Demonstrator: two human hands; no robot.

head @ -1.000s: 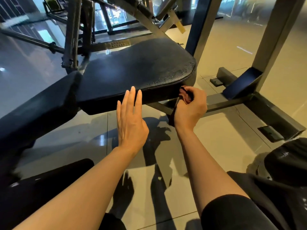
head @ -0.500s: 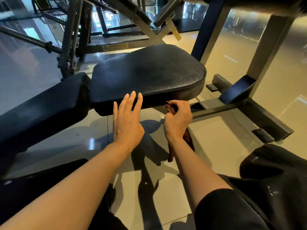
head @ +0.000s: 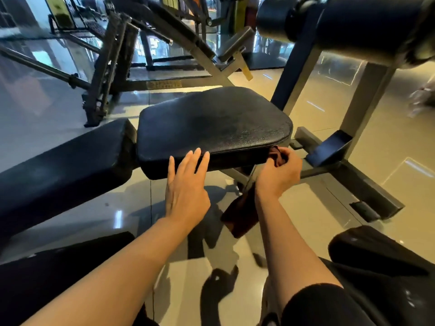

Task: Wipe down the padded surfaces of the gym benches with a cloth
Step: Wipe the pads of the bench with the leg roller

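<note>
The dark cloth (head: 276, 156) is gripped in the right hand (head: 279, 175) at the seat pad (head: 211, 123)'s near right corner; the left hand (head: 186, 184) is flat-fingered against its front edge. The hanging tail could be snagged on the frame (head: 329, 169).

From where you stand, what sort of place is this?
Most likely a gym. A black padded bench seat sits on a steel frame, round roller pads hang above, and more weight machines stand behind on glossy tile.
</note>
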